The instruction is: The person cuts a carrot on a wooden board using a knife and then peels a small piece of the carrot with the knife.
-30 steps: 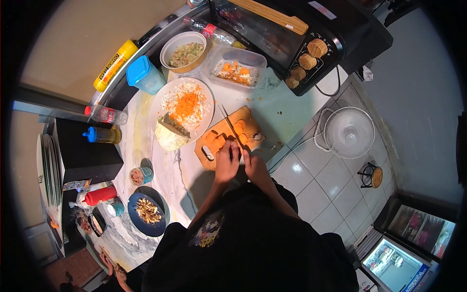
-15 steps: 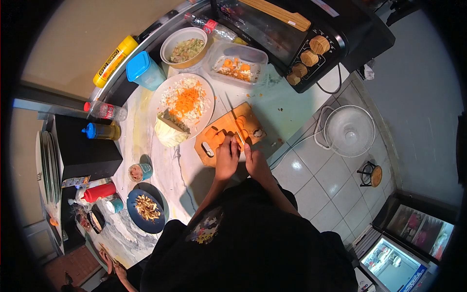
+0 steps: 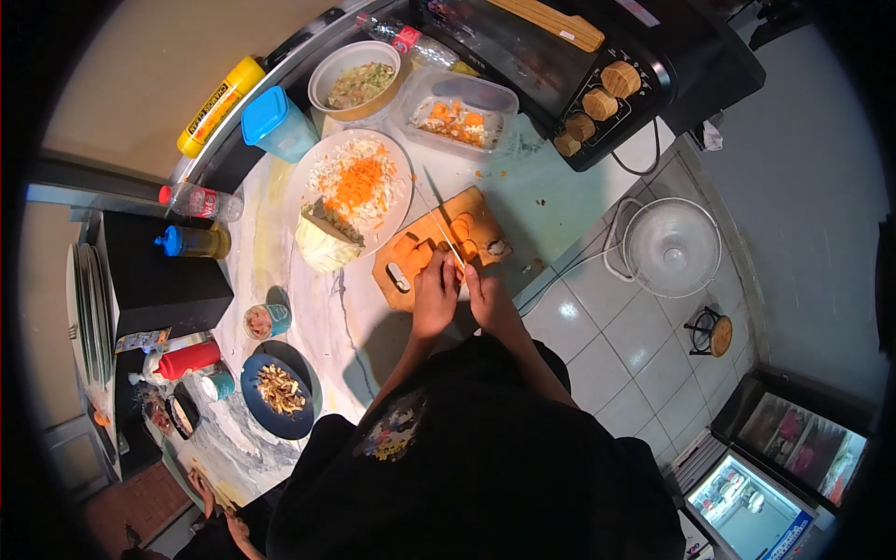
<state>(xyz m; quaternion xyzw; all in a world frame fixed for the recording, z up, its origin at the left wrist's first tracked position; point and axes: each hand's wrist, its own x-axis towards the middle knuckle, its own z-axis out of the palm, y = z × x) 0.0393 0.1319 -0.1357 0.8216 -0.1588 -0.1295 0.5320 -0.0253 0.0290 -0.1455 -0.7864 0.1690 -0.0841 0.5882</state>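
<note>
My right hand [image 3: 489,297] is closed round the handle of a knife [image 3: 442,222], whose long blade points away from me across the wooden cutting board [image 3: 431,227]. Close beside it, my left hand [image 3: 436,291] has its fingers bent down on a carrot piece [image 3: 458,265], mostly hidden by the fingers and blade. Cut carrot pieces [image 3: 405,245] lie left of the blade, and carrot slices [image 3: 463,224] on its right. A brownish stub [image 3: 497,248] sits at the board's right edge.
Behind the board stand a plate [image 3: 403,211] of shredded carrot and cabbage, a cabbage wedge [image 3: 324,242], a plastic tub [image 3: 511,105] and a bowl [image 3: 315,89]. A toaster oven [image 3: 672,65] is at back right. A dark plate [image 3: 303,422] lies left; another person's hands [image 3: 219,509] work beyond.
The view has shifted slightly. The knife blade has tilted a little against the carrot, while both hands stay in nearly the same place on the board.
</note>
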